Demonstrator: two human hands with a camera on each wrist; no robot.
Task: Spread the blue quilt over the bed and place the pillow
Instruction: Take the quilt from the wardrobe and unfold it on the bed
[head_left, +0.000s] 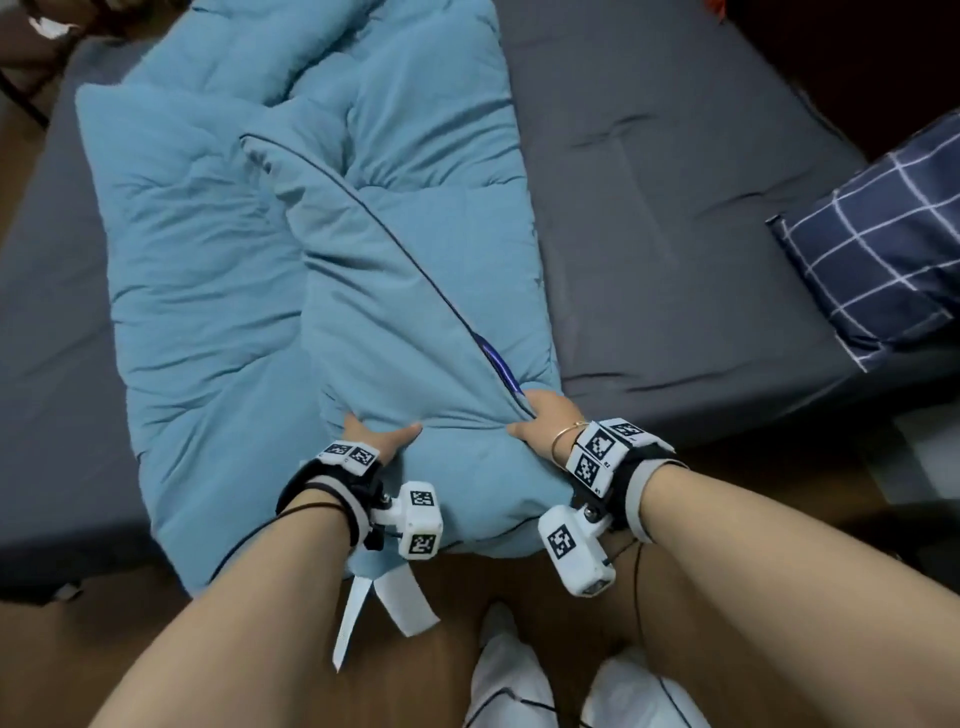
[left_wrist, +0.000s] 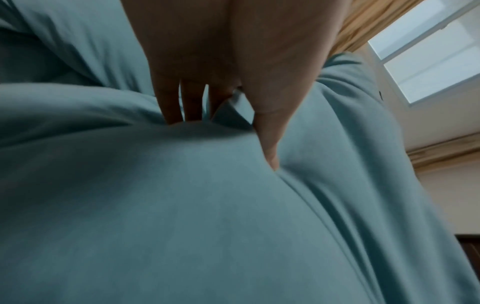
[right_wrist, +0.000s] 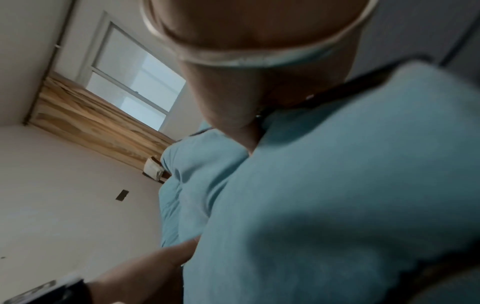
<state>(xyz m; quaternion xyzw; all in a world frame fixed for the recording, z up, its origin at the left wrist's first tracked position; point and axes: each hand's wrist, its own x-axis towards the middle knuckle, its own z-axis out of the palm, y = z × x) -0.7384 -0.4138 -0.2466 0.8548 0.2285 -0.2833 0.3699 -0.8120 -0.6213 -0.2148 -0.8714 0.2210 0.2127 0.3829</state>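
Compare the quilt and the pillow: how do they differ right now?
The quilt is plain light blue; the pillow is navy with white checks. The quilt lies bunched and folded mid-bed, gripped by the left hand and right hand; the pillow sits untouched at the right edge. Both rest on the bed.

We cannot see the fingertips of the left hand (head_left: 375, 439) or right hand (head_left: 540, 422); the blue quilt (head_left: 270, 249) buries them. The frame edge crops the pillow (head_left: 878, 249). The right wrist view is blurred.
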